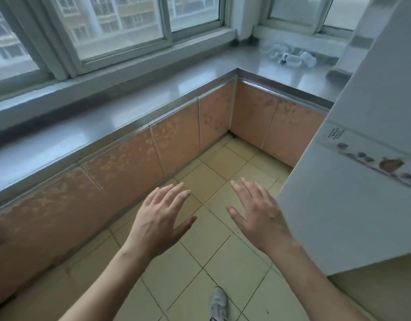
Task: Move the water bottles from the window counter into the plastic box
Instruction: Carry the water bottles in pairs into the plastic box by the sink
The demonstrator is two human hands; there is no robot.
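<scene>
Several clear plastic water bottles [292, 55] lie in a loose pile on the steel window counter [153, 98], far back on the right near the window corner. They are blurred, so I cannot make out single bottles well. My left hand [160, 218] and my right hand [260, 212] are held out side by side over the floor, palms down, fingers spread, holding nothing. Both hands are well short of the bottles. No plastic box shows in this view.
The L-shaped counter runs under the windows [121, 26] with orange cabinet doors [176, 140] below. A white fridge [361, 158] stands close on my right and hides part of the counter. Beige floor tiles [218, 251] lie ahead; a grey shoe [219, 302] shows below.
</scene>
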